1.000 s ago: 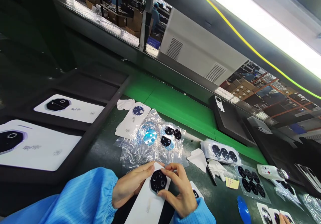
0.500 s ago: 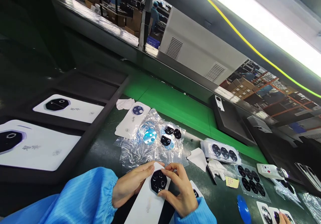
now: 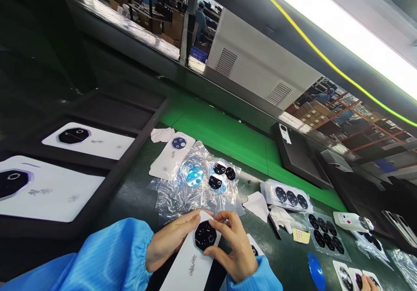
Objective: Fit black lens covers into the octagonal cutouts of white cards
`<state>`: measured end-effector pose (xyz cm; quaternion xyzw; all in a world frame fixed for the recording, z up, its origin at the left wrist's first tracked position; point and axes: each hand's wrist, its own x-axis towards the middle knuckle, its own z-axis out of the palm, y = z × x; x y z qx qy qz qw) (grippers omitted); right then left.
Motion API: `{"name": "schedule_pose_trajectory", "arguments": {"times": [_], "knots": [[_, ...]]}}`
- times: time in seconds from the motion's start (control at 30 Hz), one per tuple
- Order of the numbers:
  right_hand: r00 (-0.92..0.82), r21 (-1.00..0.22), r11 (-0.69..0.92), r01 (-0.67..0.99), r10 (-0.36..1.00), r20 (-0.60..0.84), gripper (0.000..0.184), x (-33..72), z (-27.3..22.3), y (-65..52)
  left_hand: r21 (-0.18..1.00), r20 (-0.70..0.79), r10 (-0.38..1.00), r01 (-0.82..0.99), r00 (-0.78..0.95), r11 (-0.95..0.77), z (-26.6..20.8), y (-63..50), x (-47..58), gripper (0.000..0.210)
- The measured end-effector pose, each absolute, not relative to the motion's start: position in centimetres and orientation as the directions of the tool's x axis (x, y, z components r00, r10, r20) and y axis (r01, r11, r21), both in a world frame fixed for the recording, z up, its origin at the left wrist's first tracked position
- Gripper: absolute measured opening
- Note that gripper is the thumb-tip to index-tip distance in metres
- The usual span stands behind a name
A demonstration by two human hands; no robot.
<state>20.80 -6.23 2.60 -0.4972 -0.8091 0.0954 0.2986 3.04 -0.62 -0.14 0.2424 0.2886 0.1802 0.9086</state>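
Note:
My left hand is closed around the upper left edge of a white phone back cover, which slants down toward me. Seated in the cover's ringed camera area is a black camera lens plate with several round holes. Thumb and forefinger of my right hand grip this plate at its top and bottom right edges. Part of another white cover shows beyond my right wrist. Clear plastic film lies ahead of my hands, with loose black lens plates and a blue-filmed disc on it.
On the left, a black tray bears white covers. A folded white cloth, a sheet of black discs, a blue oval object and a white bottle lie rightward. Another person's fingers show bottom right. Behind runs a green belt.
The held cover has tilted slightly, and its printed marking now shows more clearly. Both hands keep nearly the same place and grip.

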Motion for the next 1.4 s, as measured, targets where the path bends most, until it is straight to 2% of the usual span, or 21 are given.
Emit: {"name": "schedule_pose_trajectory", "arguments": {"times": [0.13,0.23,0.5,0.63,0.77,0.97,1.2,1.4], "knots": [[-0.326,-0.397,0.491,0.775,0.85,0.414,0.037,20.1,2.7,-6.1,0.551,-0.381,0.49,-0.233,0.784,0.801,-0.4,-0.9,3.2,0.068],[-0.318,-0.382,0.478,0.791,0.854,0.411,0.039,19.8,2.8,-6.0,0.61,-0.371,0.503,-0.204,0.78,0.766,-0.6,-1.1,3.1,0.061],[-0.287,-0.412,0.455,0.789,0.867,0.407,0.04,20.1,2.7,-6.0,0.8,-0.261,0.486,-0.095,0.834,0.592,-0.6,-0.5,2.3,0.05],[-0.272,-0.442,0.434,0.785,0.883,0.384,0.038,20.3,2.7,-6.2,0.849,-0.198,0.431,-0.066,0.88,0.525,-1.0,0.0,2.2,0.056],[-0.261,-0.47,0.406,0.784,0.902,0.345,0.037,20.5,2.8,-6.3,0.852,-0.132,0.402,-0.103,0.906,0.513,-1.4,0.0,2.1,0.057],[-0.248,-0.533,0.367,0.762,0.926,0.284,0.04,20.6,2.7,-6.3,0.799,-0.177,0.357,-0.078,0.917,0.597,-1.7,-0.1,2.1,0.076],[-0.205,-0.625,0.304,0.719,0.952,0.228,0.046,20.6,2.6,-6.3,0.762,-0.17,0.346,-0.1,0.923,0.639,-1.2,0.3,2.1,0.072],[-0.149,-0.808,0.155,0.568,0.985,0.085,0.056,21.1,3.0,-6.2,0.766,-0.116,0.363,-0.149,0.924,0.625,-1.2,0.3,1.8,0.062]]}}
